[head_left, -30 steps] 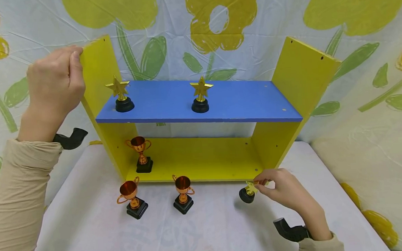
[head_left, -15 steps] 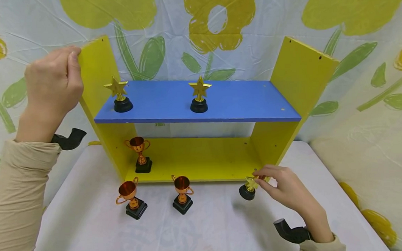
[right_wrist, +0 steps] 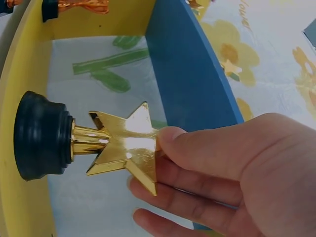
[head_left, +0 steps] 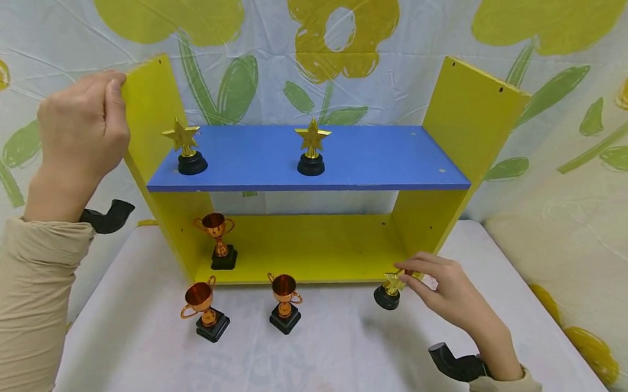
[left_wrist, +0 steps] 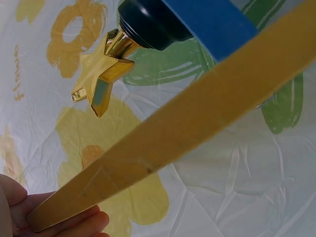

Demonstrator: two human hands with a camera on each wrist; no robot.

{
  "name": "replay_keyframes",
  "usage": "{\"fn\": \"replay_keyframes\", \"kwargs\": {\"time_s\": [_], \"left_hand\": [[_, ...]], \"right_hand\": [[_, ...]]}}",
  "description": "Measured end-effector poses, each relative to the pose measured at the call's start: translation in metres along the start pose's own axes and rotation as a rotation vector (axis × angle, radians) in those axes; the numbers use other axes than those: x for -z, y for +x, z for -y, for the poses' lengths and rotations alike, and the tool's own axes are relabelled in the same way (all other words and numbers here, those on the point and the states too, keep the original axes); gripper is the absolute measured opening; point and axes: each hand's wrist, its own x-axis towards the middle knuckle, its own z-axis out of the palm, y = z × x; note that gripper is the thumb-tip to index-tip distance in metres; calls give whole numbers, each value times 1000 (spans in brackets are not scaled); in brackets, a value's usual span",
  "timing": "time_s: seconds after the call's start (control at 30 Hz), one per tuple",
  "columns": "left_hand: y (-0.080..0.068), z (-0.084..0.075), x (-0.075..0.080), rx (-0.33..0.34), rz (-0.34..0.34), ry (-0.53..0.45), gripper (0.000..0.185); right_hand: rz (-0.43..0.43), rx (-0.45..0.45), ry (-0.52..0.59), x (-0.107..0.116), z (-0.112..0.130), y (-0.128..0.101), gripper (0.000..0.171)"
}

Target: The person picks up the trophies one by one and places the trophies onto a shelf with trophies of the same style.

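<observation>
My right hand [head_left: 443, 284] pinches a gold star trophy [right_wrist: 126, 140] by the star between thumb and fingers. Its round black base hangs tilted above the table, in front of the shelf's lower right corner. High on the left, my left hand [head_left: 83, 125] grips the top end of the yellow side panel [left_wrist: 163, 128] of the shelf unit; the fingers curl round that edge in the left wrist view. Two more star trophies stand on the blue shelf board [head_left: 376, 157]: one at the left end [head_left: 187, 146], another near the middle [head_left: 313, 148].
One copper cup trophy [head_left: 220, 242] stands at the left of the yellow bottom board [head_left: 317, 249]. Two others, a left cup [head_left: 208, 311] and a middle cup [head_left: 285, 304], stand on the white-covered table [head_left: 238, 377] before the unit. A flowered cloth [head_left: 262, 21] hangs behind.
The right hand has risen slightly towards the shelf with the star trophy in its pinch. My left hand keeps its grip on the side panel, and the other trophies stay put.
</observation>
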Motion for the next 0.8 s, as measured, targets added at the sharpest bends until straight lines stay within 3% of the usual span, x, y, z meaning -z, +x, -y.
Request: {"fn": "replay_keyframes", "kwargs": {"time_s": [0.47, 0.8], "left_hand": [[0, 0, 0, 0, 0, 0, 42], [1, 1, -1, 8, -7, -3, 42]], "right_hand": [[-112, 60, 46, -1, 3, 3, 37], [-133, 11, 71, 1, 5, 4, 38]]}}
